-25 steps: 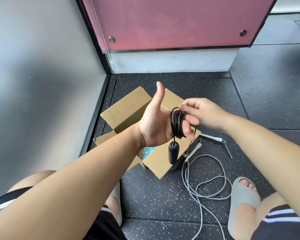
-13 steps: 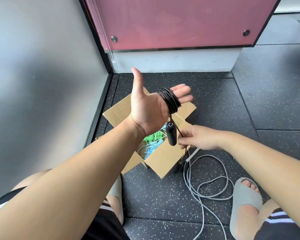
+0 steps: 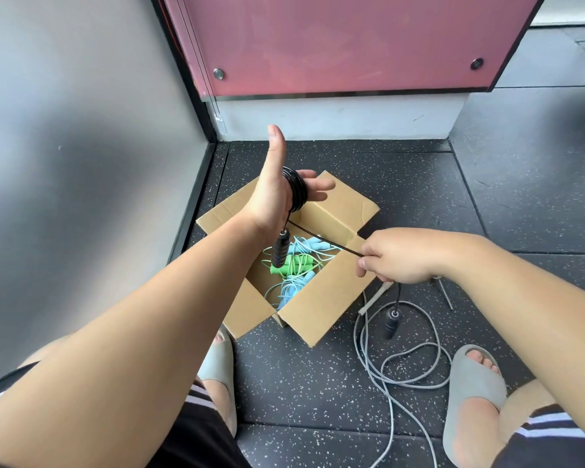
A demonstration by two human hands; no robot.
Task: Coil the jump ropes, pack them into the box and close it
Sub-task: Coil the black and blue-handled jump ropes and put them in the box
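My left hand (image 3: 274,194) is raised over the open cardboard box (image 3: 321,295), thumb up and fingers straight, with the black jump rope (image 3: 296,190) coiled around its fingers. One black handle (image 3: 280,250) hangs below that hand. My right hand (image 3: 395,256) pinches the free black cord, pulled taut to the right of the box. The other black handle (image 3: 391,321) dangles under my right hand, near the floor. Inside the box lie a green rope (image 3: 293,266) and a light blue rope (image 3: 289,292).
A grey jump rope (image 3: 402,363) lies loose on the speckled black floor to the right of the box, between my two sandalled feet (image 3: 471,400). A grey wall stands at the left and a pink panel (image 3: 335,42) at the back.
My left hand has turned edge-on with the coil still on its fingers. My right hand has moved right and pulled the cord taut, and the box's inside now shows.
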